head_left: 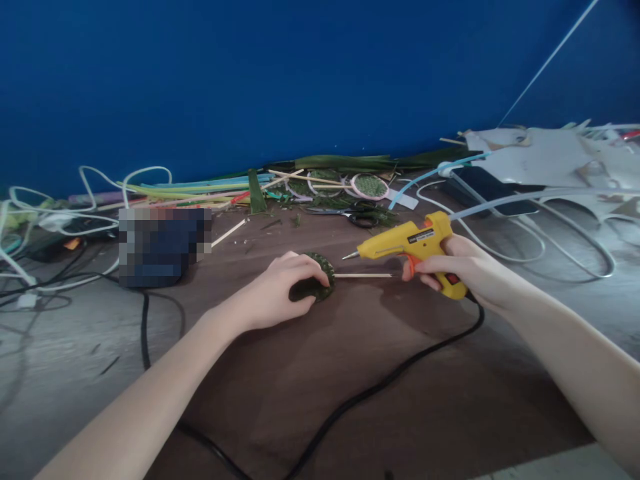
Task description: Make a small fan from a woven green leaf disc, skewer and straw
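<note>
My left hand [295,283] is closed on the edge of a round green disc [327,265], which looks woven; my fingers cover part of it. From the disc's right side a thin pale wooden stick [365,275] runs along the brown board. My right hand [445,263] grips a yellow hot glue gun [400,241], with fingers by its orange trigger. The gun's metal nozzle points left, above and apart from the stick. A glue stick [480,203] comes out of the gun's rear, and its black cord [400,370] trails across the board.
Behind lie scissors [360,215], pale-rimmed green discs [369,187], leaf strips [345,162] and several sticks. A blurred dark object [165,247] stands left among white cables [103,207]. At right are a phone [490,190] and crumpled white sheets [545,157]. A blue wall [280,80] rises behind.
</note>
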Available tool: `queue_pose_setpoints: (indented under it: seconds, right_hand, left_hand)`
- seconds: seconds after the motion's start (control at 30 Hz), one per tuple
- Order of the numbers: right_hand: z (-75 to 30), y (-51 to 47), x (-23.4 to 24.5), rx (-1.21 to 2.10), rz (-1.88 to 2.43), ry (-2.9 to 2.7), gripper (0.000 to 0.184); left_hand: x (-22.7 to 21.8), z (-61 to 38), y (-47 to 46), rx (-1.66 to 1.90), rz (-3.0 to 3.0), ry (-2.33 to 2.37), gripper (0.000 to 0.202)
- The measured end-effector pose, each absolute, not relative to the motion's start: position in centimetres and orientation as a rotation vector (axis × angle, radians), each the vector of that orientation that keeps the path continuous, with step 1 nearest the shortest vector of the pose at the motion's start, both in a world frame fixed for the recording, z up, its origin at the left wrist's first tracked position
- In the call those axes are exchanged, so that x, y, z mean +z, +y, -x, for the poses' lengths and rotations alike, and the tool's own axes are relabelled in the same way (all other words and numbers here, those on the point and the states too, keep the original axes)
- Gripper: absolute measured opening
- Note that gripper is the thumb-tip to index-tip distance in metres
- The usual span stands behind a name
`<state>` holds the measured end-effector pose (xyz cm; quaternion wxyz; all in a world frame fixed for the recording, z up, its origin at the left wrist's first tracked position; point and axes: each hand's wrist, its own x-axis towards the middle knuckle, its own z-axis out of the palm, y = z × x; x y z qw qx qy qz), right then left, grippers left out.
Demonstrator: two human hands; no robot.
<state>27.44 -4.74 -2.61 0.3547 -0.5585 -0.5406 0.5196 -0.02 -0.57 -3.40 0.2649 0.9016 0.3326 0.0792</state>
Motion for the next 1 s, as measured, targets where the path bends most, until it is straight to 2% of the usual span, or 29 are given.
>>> queue_pose_setpoints:
  seconds: [0.63, 0.8, 1.0]
  right_hand:
    - [-27.8, -4.3, -3.4, 1.349, 1.437, -1.369, 0.008]
    - [-28.0, -3.8, -3.9, 1.345, 1.415, -1.194, 0.018]
    - [-28.7, -3.0, -4.1, 1.227, 1.400, -0.956, 0.017]
  left_hand:
    - [-3.6, 0.1, -0.6, 0.243, -2.462, 0.877, 0.025]
    - [-3.7, 0.2, -0.6, 0.256, -2.439, 0.894, 0.025]
    - [-3.4, 0.2, -0.6, 0.260, -2.440, 0.895, 0.024]
